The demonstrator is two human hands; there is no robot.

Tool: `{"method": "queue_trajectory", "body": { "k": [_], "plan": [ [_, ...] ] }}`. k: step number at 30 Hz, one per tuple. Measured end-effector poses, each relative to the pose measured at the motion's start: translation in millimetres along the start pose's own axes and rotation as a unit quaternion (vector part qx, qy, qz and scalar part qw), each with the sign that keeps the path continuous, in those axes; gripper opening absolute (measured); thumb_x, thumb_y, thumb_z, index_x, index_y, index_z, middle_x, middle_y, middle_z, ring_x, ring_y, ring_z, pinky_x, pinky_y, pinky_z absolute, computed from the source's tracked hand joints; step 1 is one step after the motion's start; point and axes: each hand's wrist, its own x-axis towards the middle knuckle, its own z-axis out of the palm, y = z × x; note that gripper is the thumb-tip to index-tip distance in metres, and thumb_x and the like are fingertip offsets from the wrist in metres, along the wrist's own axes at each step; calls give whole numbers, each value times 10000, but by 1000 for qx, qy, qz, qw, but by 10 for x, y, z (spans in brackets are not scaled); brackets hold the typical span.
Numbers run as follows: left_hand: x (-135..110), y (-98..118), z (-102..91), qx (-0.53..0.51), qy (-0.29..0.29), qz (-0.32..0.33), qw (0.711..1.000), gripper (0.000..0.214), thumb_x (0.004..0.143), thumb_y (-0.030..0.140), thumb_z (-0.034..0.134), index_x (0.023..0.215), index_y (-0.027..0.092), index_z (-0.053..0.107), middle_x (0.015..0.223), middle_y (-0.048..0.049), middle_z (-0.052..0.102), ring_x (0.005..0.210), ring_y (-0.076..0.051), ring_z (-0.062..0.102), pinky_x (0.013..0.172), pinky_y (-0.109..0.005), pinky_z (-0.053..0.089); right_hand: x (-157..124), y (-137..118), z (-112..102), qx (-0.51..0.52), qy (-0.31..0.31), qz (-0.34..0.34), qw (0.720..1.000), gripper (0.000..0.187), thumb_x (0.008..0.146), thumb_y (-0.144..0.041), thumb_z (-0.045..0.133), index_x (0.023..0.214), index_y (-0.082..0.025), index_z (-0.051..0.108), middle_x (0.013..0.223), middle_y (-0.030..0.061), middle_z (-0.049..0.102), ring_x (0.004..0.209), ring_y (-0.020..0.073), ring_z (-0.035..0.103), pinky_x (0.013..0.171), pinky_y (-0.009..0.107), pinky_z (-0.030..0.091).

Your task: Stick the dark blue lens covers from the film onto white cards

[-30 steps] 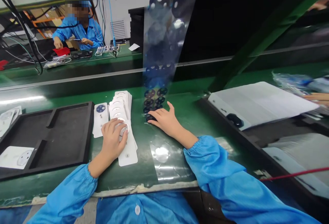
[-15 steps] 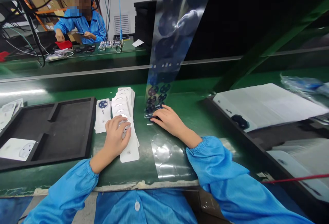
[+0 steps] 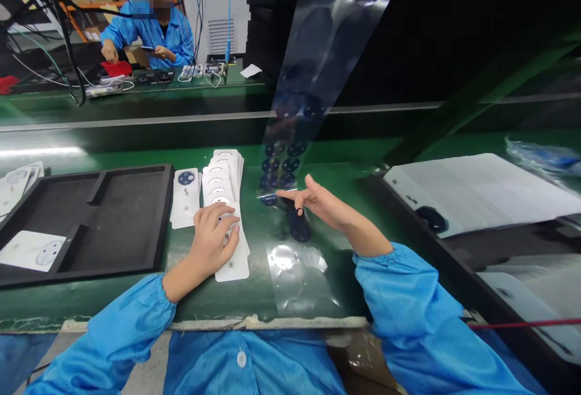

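Observation:
My left hand [image 3: 213, 235] lies over a fanned stack of white phone-shaped cards [image 3: 231, 267], its fingers apart and curved on the top card. Beside it is a small pile of similar cards [image 3: 185, 207], the uppermost with a dark round camera print. My right hand [image 3: 322, 201] is at the lower end of a clear film strip [image 3: 313, 62], index finger stretched toward its edge. A dark round sticker [image 3: 299, 227] hangs at the bent fingertips of this hand; the exact hold is partly hidden. Rows of dark round stickers remain on the strip.
At left a black divided tray [image 3: 122, 225] has a white card [image 3: 31, 250] in it. Clear film [image 3: 302, 286] lies near the front edge. A black tray at right bears white sheets [image 3: 481, 192]. Across the bench, a person in blue [image 3: 170, 35] handles a red object [image 3: 117, 69].
My right hand has moved slightly right and turned, its index finger now straightened. A dark sticker now shows below its fingers, apart from the strip. My left hand stays on the cards, fingers slightly shifted.

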Motion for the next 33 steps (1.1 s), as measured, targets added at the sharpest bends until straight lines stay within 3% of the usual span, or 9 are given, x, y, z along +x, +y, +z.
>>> {"method": "queue_trajectory", "body": {
  "k": [3,6,8,12,17,23,33],
  "plan": [
    [-30,64,-31,-7,17,13,1000,160,942,194,521,1046,219,640,1124,-86,674,1169,-266,583,972,-447,404,-43,-99,125,71,79,-48,993,598,812,-789,587,707,-216,720,1144,94,727,1189,301,614,1033,464,455],
    [-97,167,-63,-25,-1,65,998,171,912,173,540,1048,198,641,1075,-86,682,1070,-247,600,904,-416,437,-76,-130,422,156,134,-38,978,397,694,-575,836,815,-217,717,893,35,722,849,210,675,838,396,544],
    [-155,238,-69,-40,-28,112,993,165,895,165,547,1027,183,645,1053,-84,688,1030,-240,600,873,-402,450,-90,-142,635,200,107,-1,974,381,663,-454,882,898,-219,696,736,-16,681,709,168,651,709,333,548],
    [-262,317,-65,-42,-56,182,981,129,884,180,557,962,165,659,1014,-79,699,981,-240,599,826,-397,461,-62,-197,972,205,48,40,977,587,656,-353,886,1179,-226,651,659,-51,668,644,146,636,612,267,510],
    [-378,286,-99,7,-77,188,979,186,877,234,560,981,142,682,1068,-111,685,992,-279,595,811,-428,472,74,-200,1285,201,136,57,969,430,663,-404,877,989,-189,697,648,-32,678,624,145,630,593,262,485],
    [-490,222,-105,36,-150,138,978,376,905,303,548,1192,83,646,1264,-183,615,1229,-397,531,1020,-547,427,146,-6,1491,175,209,86,958,437,654,-416,897,965,-195,685,714,6,732,701,178,678,682,295,520],
    [-602,206,-49,42,-172,147,973,525,957,343,507,1364,16,558,1445,-240,525,1388,-418,442,1150,-541,344,142,133,1559,113,225,91,963,374,694,-417,879,925,-199,681,691,6,714,628,155,628,596,277,499]
  ]
}}
